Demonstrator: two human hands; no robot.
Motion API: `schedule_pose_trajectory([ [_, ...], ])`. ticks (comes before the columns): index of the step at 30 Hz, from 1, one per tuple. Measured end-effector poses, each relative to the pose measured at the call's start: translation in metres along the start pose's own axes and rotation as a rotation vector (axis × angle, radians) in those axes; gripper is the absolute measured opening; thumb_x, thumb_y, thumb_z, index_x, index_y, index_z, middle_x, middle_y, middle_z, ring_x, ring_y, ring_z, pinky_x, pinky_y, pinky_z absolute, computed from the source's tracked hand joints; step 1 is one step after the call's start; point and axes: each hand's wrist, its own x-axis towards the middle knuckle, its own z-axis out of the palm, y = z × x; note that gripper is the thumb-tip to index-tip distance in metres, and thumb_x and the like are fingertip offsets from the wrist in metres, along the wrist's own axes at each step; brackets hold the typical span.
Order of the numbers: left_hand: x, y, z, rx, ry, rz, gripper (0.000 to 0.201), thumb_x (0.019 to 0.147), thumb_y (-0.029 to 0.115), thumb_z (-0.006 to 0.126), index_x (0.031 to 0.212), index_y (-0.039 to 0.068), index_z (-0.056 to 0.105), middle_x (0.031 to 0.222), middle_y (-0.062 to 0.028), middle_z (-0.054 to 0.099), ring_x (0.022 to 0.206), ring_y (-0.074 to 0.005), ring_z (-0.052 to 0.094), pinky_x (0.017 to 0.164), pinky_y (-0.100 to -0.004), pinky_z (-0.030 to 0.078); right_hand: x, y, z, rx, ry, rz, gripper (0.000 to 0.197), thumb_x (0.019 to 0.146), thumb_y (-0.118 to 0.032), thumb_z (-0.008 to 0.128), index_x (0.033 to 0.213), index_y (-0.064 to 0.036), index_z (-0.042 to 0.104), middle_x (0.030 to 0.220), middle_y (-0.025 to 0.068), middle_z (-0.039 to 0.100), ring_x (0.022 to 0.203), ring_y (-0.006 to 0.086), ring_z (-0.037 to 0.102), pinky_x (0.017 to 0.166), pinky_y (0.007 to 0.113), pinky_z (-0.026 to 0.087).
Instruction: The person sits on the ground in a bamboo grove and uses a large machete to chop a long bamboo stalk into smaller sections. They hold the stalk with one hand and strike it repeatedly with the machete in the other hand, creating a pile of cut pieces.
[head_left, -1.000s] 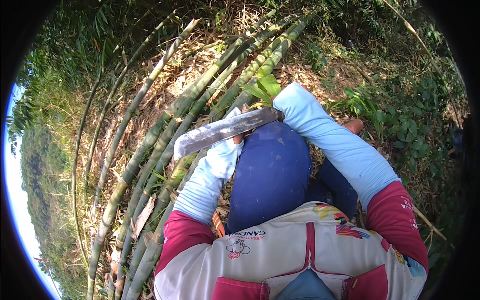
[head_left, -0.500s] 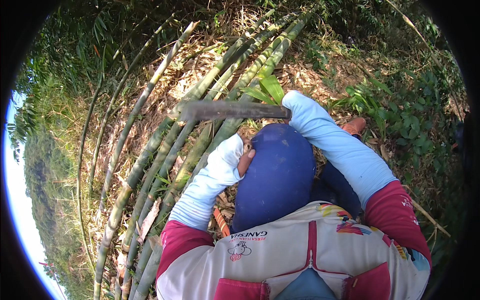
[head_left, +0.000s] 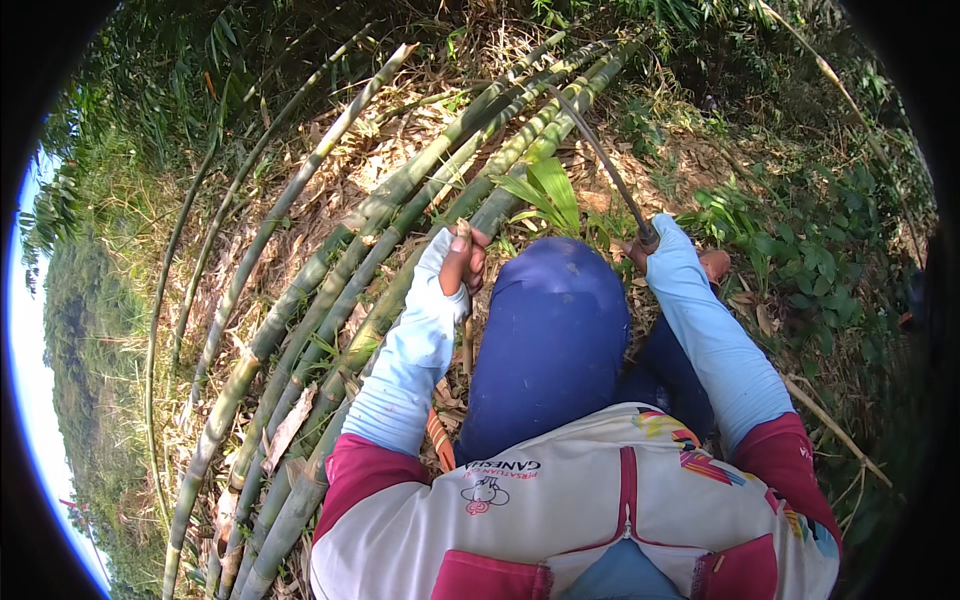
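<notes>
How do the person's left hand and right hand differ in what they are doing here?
The right hand grips the handle of a long blade stretched toward the bamboo stems; the left hand holds no tool. The left hand shows bare fingers; the right hand is mostly hidden. Both wear pale blue sleeves.

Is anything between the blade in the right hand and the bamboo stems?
Nothing visible blocks it. The right hand holds the long blade, whose far end already lies against the upper bamboo stems. The left hand rests lower down, clear of the blade.

Bamboo stalks [head_left: 400, 250] lie left of the raised knee [head_left: 555, 330].
</notes>
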Motion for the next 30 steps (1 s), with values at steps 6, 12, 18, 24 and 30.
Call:
schedule_pose_trajectory([
  [6,0.020,-0.007,0.025,0.134,0.041,-0.009,0.031,0.094,0.037,0.053,0.093,0.006,0.054,0.070,-0.0009,0.050,0.056,-0.0071,0.043,0.049,-0.0210,0.032,0.023,-0.061,0.001,-0.187,-0.159,-0.313,0.025,0.074,-0.021,0.077,0.078,-0.0030,0.061,0.060,0.0120,0.054,0.053,0.0253,0.050,0.053,0.035,0.042],
  [12,0.033,-0.037,0.010,0.221,0.058,0.121,0.029,0.096,0.033,0.051,0.091,0.005,0.056,0.070,-0.0020,0.056,0.058,-0.0088,0.048,0.053,-0.0216,0.037,0.051,-0.098,0.019,-0.387,-0.264,-0.675,0.019,0.063,-0.023,0.071,0.071,-0.0053,0.067,0.068,0.0200,0.060,0.063,0.0355,0.061,0.056,0.038,0.048],
  [18,0.043,-0.050,0.000,0.059,-0.083,0.188,0.023,0.099,0.026,0.047,0.098,0.004,0.055,0.071,-0.0044,0.059,0.061,-0.0101,0.056,0.055,-0.0213,0.043,0.057,-0.105,0.024,-0.476,-0.279,-0.753,0.016,0.059,-0.019,0.070,0.068,-0.0062,0.067,0.066,0.0178,0.061,0.065,0.0344,0.063,0.059,0.038,0.050],
  [24,0.046,-0.049,0.000,0.335,-0.047,0.220,0.023,0.099,0.026,0.048,0.099,0.005,0.054,0.073,-0.0048,0.059,0.062,-0.0110,0.056,0.057,-0.0212,0.043,0.055,-0.107,0.021,-0.509,-0.266,-0.776,0.017,0.062,-0.021,0.069,0.069,-0.0061,0.067,0.066,0.0170,0.060,0.066,0.0339,0.064,0.060,0.039,0.050],
  [30,0.048,-0.048,0.007,0.248,-0.029,0.221,0.023,0.099,0.026,0.048,0.099,0.004,0.054,0.075,-0.0056,0.059,0.064,-0.0121,0.056,0.059,-0.0224,0.044,0.057,-0.102,0.025,-0.448,-0.256,-0.809,0.019,0.065,-0.025,0.070,0.066,-0.0068,0.065,0.064,0.0166,0.059,0.063,0.0336,0.062,0.057,0.038,0.048],
])
